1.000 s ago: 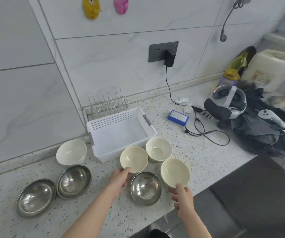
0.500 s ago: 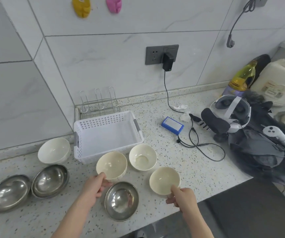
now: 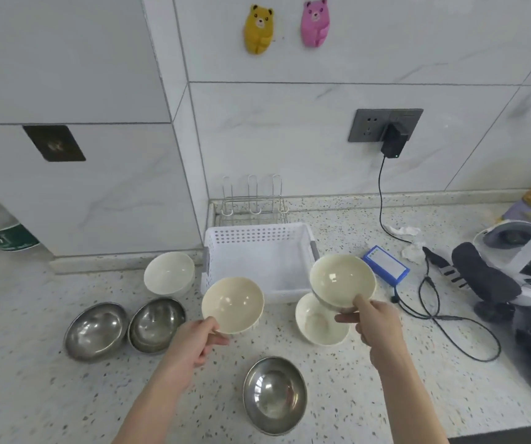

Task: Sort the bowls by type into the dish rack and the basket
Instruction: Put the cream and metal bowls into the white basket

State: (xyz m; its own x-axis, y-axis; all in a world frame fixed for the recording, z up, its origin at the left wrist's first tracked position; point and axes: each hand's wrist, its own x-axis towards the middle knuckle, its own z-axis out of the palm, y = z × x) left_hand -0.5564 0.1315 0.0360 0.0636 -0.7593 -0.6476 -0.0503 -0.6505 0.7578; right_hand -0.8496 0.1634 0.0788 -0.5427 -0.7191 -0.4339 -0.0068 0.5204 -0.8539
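White basket (image 3: 259,251) at frame centre open-topped, interior bare. Wire dish rack (image 3: 251,200) directly behind it against wall, reachable only over basket. Cream bowl (image 3: 320,322) blocks basket's lower-right corner; steel bowls (image 3: 123,328) crowd lower left. Black cable (image 3: 443,318) loops at right.

I can read nothing here: the print on the blue box (image 3: 386,265) and on the green-banded container (image 3: 4,240) is too blurred.

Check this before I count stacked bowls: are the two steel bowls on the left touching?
Touching. The head view shows the far-left steel bowl and its neighbour rim against rim, no counter between.
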